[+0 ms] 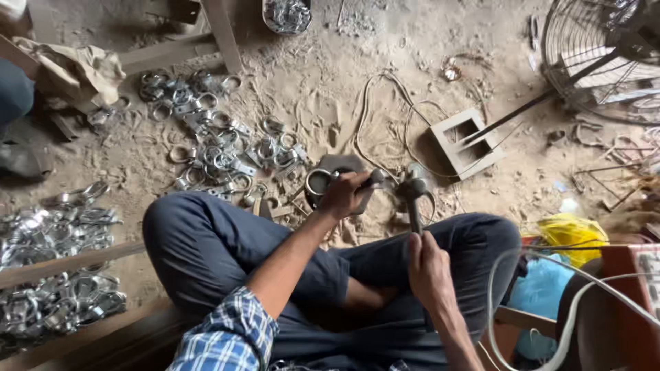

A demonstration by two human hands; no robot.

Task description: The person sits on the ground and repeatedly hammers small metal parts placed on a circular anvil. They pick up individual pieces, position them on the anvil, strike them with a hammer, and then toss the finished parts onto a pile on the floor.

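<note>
I sit cross-legged on a dusty floor in dark blue trousers. My left hand (346,194) grips a shiny metal ring clamp (317,181) and holds it on a dark metal block (338,166) in front of my knees. My right hand (427,264) is closed around the handle of a hammer (414,187), whose head hangs just right of the block, close to my left hand's fingers.
Many loose ring clamps (216,137) lie scattered on the floor beyond my left knee, and a shiny heap (51,261) sits at the left. A grey hollow block (464,143), a fan cage (605,55), cables (385,103), a yellow bag (574,233) and wooden planks (220,31) surround me.
</note>
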